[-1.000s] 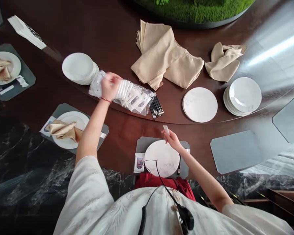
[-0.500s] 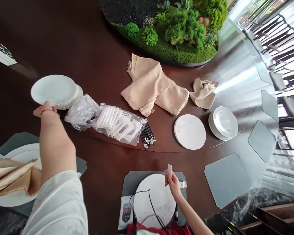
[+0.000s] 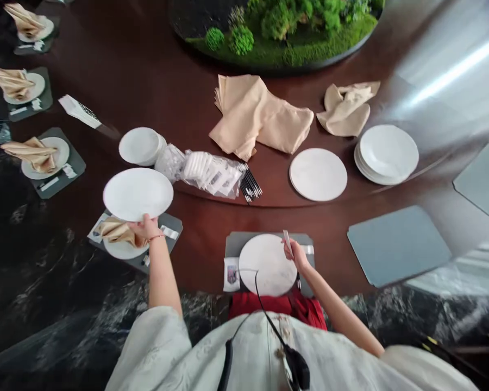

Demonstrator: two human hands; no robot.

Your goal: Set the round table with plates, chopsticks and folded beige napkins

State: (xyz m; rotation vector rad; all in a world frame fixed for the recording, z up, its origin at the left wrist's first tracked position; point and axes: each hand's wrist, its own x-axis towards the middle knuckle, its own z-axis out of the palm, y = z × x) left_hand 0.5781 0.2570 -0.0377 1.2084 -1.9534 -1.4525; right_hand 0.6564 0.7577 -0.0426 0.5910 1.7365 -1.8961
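pinching the six o'clock rim of a white plate (image 3: 137, 193), the left hand (image 3: 146, 227) has its fingers closed on the edge and holds the plate level in the air, at nine o'clock of the view. just beneath this hand a folded beige napkin (image 3: 114, 230) lies on a second plate, set on a dark grey mat (image 3: 175, 221). the right hand (image 3: 295, 252), at six o'clock of the view, nips a small white slip (image 3: 287, 238) between thumb and fingertips, and the slip points toward twelve o'clock; how the remaining fingers lie is too small to tell. at this hand's nine o'clock, just beside it, a round dinner plate (image 3: 267, 264) rests on a grey placemat (image 3: 238, 241), with a printed packet (image 3: 231, 271) at the plate's nine o'clock. farther out, toward twelve o'clock, lie a clear bag of packets (image 3: 207, 171), a bundle of black sticks (image 3: 250, 185), a stack of small plates (image 3: 140, 145) and a heap of napkins (image 3: 256, 111). a single flat plate (image 3: 318, 174) and a plate stack (image 3: 388, 152) sit toward two o'clock, and a pale blue-grey mat (image 3: 397, 244) lies at three o'clock.
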